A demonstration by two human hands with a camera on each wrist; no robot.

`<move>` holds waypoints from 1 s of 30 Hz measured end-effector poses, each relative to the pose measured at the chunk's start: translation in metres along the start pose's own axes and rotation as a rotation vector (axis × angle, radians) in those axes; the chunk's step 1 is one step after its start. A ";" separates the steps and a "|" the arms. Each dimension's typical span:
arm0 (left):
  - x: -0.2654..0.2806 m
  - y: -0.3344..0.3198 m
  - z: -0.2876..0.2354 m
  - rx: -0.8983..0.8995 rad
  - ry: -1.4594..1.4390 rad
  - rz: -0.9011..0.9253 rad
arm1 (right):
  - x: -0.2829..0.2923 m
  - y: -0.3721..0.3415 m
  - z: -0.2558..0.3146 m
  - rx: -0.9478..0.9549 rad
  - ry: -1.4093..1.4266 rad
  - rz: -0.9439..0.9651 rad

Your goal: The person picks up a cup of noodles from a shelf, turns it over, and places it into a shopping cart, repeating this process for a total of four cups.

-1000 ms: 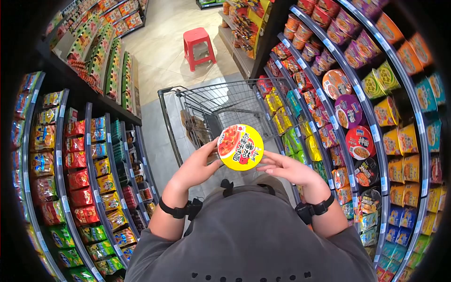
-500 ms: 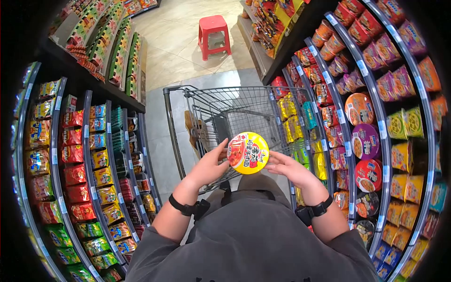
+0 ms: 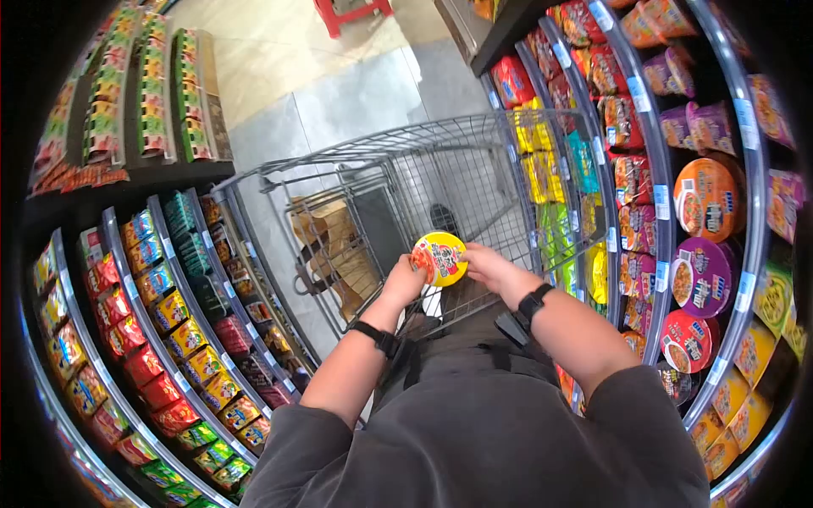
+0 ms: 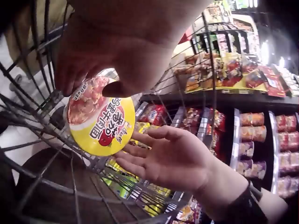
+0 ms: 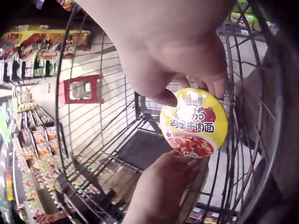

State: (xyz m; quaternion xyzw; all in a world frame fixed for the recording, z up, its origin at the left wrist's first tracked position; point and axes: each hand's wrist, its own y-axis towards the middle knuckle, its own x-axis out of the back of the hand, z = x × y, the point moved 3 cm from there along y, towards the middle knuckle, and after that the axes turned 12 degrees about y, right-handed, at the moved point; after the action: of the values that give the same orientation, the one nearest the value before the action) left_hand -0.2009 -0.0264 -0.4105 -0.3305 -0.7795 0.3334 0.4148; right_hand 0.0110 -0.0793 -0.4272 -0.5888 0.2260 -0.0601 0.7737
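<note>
In head view, we see yellow noodle bowl point(image 3: 439, 259) at twelve o'clock ahead of torso point(image 3: 470, 415), over near end of wire cart point(image 3: 375, 212). Left hand point(image 3: 405, 278) clamped on bowl from eight o'clock, thumb over lid. Right hand point(image 3: 491, 265) at bowl's three o'clock, fingers mostly straight, tips touching edge. We note red stool point(image 3: 352, 12) towards eleven, purple tub point(image 3: 703, 277) shelved at three.

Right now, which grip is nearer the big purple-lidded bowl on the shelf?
Right. The right grip is on the side of the yellow bowl toward the purple-lidded bowl; the left grip is at the opposite side, farther away.
</note>
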 end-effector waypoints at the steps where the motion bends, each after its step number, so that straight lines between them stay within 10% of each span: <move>1: -0.011 0.015 0.006 0.060 0.010 0.006 | -0.004 0.003 0.006 -0.011 -0.043 -0.101; 17: -0.130 0.102 0.099 0.399 -0.332 0.003 | 0.018 0.113 -0.006 -0.049 -0.310 -0.058; 30: -0.061 0.072 0.047 0.124 -0.337 0.150 | 0.030 0.074 0.006 0.055 -0.227 -0.065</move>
State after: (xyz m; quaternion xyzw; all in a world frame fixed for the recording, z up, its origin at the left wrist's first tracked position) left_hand -0.1976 -0.0459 -0.5144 -0.3008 -0.7890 0.4615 0.2721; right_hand 0.0269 -0.0630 -0.5033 -0.5775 0.1162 -0.0241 0.8077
